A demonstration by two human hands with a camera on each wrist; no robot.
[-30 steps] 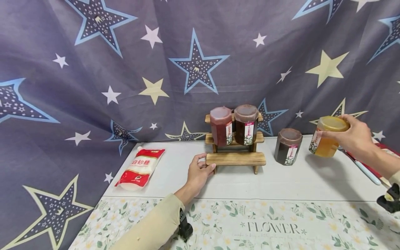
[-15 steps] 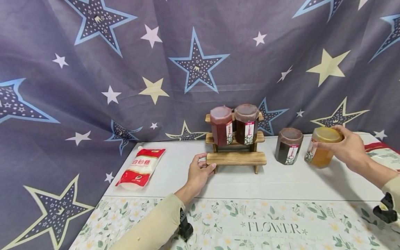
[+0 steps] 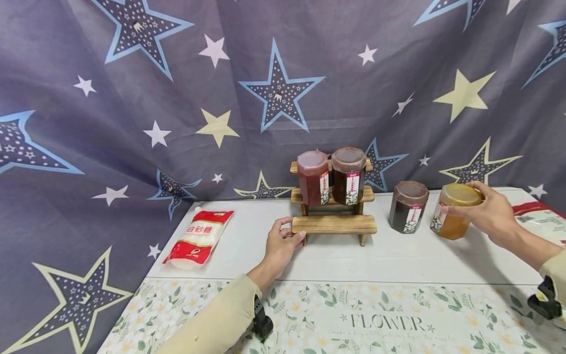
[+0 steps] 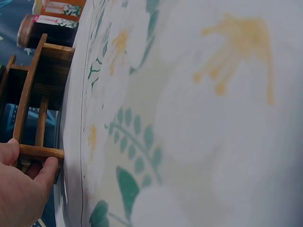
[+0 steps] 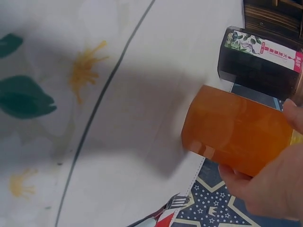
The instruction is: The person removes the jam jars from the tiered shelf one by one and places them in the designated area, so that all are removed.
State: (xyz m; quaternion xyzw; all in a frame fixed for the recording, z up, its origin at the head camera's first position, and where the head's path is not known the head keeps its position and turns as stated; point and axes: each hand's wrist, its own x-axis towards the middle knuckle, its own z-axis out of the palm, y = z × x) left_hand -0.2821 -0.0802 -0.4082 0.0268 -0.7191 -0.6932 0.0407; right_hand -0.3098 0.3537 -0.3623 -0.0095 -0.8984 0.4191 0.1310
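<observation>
Amber honey jar (image 3: 455, 210) gripped at its lid by right hand (image 3: 486, 212); left hand (image 3: 279, 247) grasps wooden rack (image 3: 334, 224).

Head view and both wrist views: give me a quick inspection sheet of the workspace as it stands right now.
Surface: white table with a floral mat along the near edge.
Job's things: amber jar, upright, beside a dark jar on the table; wooden rack with a red jar and a brown jar on its upper step, lower step bare.
Clutter: white-and-red sugar pouch lying flat at left; red-edged packet at far right.
Hands: left hand grips the rack's lower step; right hand holds the amber jar by its lid end.
Cables: nothing seen.
Surroundings: star-print cloth behind the table.
</observation>
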